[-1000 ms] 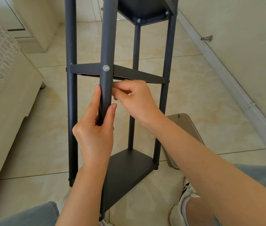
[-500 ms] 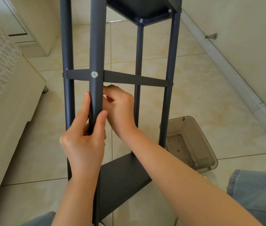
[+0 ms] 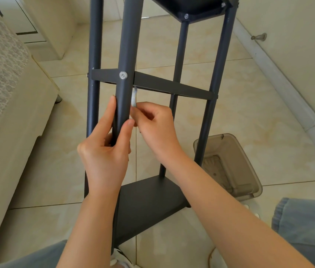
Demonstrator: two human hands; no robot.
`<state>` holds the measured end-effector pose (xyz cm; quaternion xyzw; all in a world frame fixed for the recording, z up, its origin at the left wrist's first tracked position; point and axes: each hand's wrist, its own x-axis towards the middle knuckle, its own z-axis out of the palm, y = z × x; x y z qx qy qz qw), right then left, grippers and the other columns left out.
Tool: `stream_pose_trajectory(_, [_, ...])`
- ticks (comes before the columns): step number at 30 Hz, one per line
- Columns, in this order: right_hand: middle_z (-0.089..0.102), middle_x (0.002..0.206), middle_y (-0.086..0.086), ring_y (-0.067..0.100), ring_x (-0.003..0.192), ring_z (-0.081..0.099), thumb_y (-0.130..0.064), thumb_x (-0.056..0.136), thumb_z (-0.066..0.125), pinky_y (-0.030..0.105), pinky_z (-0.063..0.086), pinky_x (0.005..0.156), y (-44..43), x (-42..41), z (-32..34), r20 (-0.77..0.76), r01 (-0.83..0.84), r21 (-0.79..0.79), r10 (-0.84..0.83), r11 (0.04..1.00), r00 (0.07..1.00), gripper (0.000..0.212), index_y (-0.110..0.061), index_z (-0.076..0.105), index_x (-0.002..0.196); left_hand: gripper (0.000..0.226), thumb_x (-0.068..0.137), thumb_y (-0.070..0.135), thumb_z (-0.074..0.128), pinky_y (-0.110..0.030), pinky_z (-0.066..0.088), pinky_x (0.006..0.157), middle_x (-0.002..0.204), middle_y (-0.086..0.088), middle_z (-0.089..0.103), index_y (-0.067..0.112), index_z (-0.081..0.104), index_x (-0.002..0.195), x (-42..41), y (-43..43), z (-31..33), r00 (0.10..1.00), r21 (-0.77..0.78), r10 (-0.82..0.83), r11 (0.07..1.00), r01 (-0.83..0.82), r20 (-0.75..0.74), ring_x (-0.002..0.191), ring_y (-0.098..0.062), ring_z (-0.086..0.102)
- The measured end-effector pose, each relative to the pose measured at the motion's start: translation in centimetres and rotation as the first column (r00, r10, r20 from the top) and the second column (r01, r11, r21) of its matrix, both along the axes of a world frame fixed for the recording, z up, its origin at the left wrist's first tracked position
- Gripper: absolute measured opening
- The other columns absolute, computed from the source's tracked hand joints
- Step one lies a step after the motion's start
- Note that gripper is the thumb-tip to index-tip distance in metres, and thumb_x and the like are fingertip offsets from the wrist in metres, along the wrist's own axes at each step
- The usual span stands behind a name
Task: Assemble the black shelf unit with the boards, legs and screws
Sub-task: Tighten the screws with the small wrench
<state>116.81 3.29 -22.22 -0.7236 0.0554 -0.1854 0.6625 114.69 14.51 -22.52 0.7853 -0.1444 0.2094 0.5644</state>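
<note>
Indoors on beige floor tiles [image 3: 249, 105], left hand [image 3: 104, 153] grips the black shelf's front leg [image 3: 128, 45] below its screw [image 3: 123, 75]; right hand [image 3: 156, 128] pinches a pale tool [image 3: 134, 98] beside that leg.

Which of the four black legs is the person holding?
The nearest leg, the one with the silver screw facing the camera. The left hand grips it just below the middle board.

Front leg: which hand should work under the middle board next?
Right, likely: right hand pinches a pale strip just under that board, while left hand grips the leg, steadying it.
</note>
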Motion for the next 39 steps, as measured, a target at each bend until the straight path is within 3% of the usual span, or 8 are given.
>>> stream_pose_trajectory(5, [0.051,0.052,-0.01,0.01,0.057,0.048,-0.015,0.095,0.062,0.028,0.046,0.062,-0.8,-0.7,1.0,-0.092,-0.03,0.075,0.037,0.997,0.995,0.027,-0.019,0.067,0.068,0.05,0.094,0.036,0.065,-0.035,0.052,0.055,0.063,0.014,0.055,0.045,0.049,0.141,0.2,-0.2,0.0,1.0,-0.01,-0.002,1.0,0.002,-0.007,0.05,-0.03,0.051])
stream_pose_trajectory(9, [0.05,0.048,-0.017,0.008,0.059,0.049,-0.015,0.095,0.061,0.026,0.048,0.063,-1.6,-0.5,1.6,-0.134,-0.046,0.112,0.061,0.993,0.989,0.018,-0.008,0.076,0.087,0.053,0.094,0.035,0.066,-0.031,0.05,0.055,0.072,0.018,0.061,0.031,0.051,0.145,0.4,-0.1,-0.1,1.0,-0.036,-0.004,0.999,0.004,-0.015,0.049,-0.026,0.053])
stream_pose_trajectory(12, [0.051,0.051,-0.015,0.008,0.061,0.051,-0.015,0.095,0.061,0.026,0.05,0.064,-1.8,-0.4,1.9,-0.157,-0.082,0.086,0.094,0.993,0.983,0.018,-0.006,0.076,0.096,0.052,0.095,0.032,0.066,-0.031,0.05,0.055,0.077,0.022,0.063,0.029,0.051,0.145,0.5,0.2,-0.1,1.0,-0.05,-0.001,0.999,0.0,-0.015,0.049,-0.025,0.053])
stream_pose_trajectory(15, [0.051,0.055,-0.009,0.01,0.061,0.052,-0.015,0.096,0.06,0.025,0.051,0.064,-1.8,0.0,2.6,-0.108,-0.116,0.017,0.117,0.993,0.987,0.018,-0.011,0.075,0.088,0.05,0.096,0.026,0.067,-0.03,0.051,0.054,0.075,0.023,0.062,0.031,0.05,0.143,0.5,0.5,-0.1,1.0,-0.048,0.006,0.999,-0.006,-0.008,0.049,-0.023,0.054])
stream_pose_trajectory(22, [0.059,0.059,-0.007,0.007,0.059,0.056,-0.018,0.095,0.063,0.019,0.047,0.061,-1.0,0.7,2.2,-0.018,-0.014,-0.191,0.011,0.981,1.0,0.02,-0.005,0.078,0.089,0.05,0.097,0.022,0.067,-0.027,0.049,0.053,0.07,0.028,0.057,0.029,0.05,0.143,0.7,0.7,-0.3,0.999,-0.062,0.026,0.998,-0.028,-0.021,0.048,-0.019,0.052])
stream_pose_trajectory(25, [0.066,0.064,0.004,0.016,0.063,0.062,-0.018,0.095,0.063,0.026,0.051,0.067,-1.0,0.9,2.2,-0.007,-0.012,-0.27,0.01,0.963,1.0,0.023,-0.005,0.077,0.082,0.049,0.097,0.02,0.067,-0.027,0.049,0.053,0.07,0.027,0.057,0.029,0.051,0.142,0.7,0.7,-0.4,0.999,-0.079,0.025,0.996,-0.027,-0.031,0.048,-0.02,0.052])
stream_pose_trajectory(36, [0.062,0.059,0.011,0.023,0.059,0.058,-0.019,0.094,0.064,0.026,0.045,0.062,-1.4,1.8,2.8,-0.028,-0.072,-0.379,0.066,0.923,0.997,0.032,-0.001,0.071,0.068,0.049,0.097,0.019,0.067,-0.023,0.048,0.051,0.068,0.028,0.056,0.025,0.05,0.143,0.9,1.0,-0.3,0.999,-0.082,0.031,0.996,-0.032,-0.014,0.046,-0.018,0.052])
stream_pose_trajectory(39, [0.059,0.056,0.004,0.018,0.057,0.057,-0.019,0.094,0.064,0.023,0.044,0.059,-1.3,1.7,2.7,-0.026,-0.067,-0.384,0.062,0.921,0.998,0.032,-0.005,0.07,0.066,0.05,0.097,0.02,0.067,-0.023,0.049,0.052,0.071,0.025,0.058,0.021,0.051,0.145,0.8,1.1,-0.3,1.0,-0.067,0.027,0.997,-0.026,0.007,0.047,-0.02,0.055])
